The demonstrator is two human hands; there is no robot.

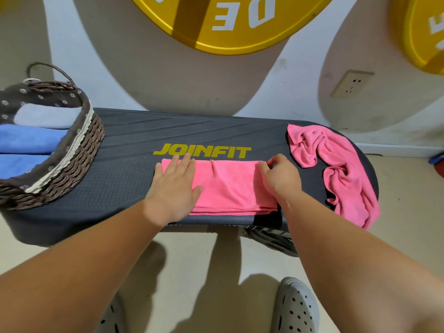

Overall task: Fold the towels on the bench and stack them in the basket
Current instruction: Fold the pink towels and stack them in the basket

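Left hand [174,186] presses folded towel [228,188]; right hand [280,176] pinches its edge.

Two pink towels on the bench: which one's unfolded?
The crumpled pink towel at the right end of the bench. The folded pink towel lies flat, left hand pressing it, right hand pinching its edge.

Bright, even indoor light. Big soft shadows sit on the wall [300,75] and floor [192,272]. Wide-angle warp bows the tabletop [125,183]; edges smear, centre sharp.
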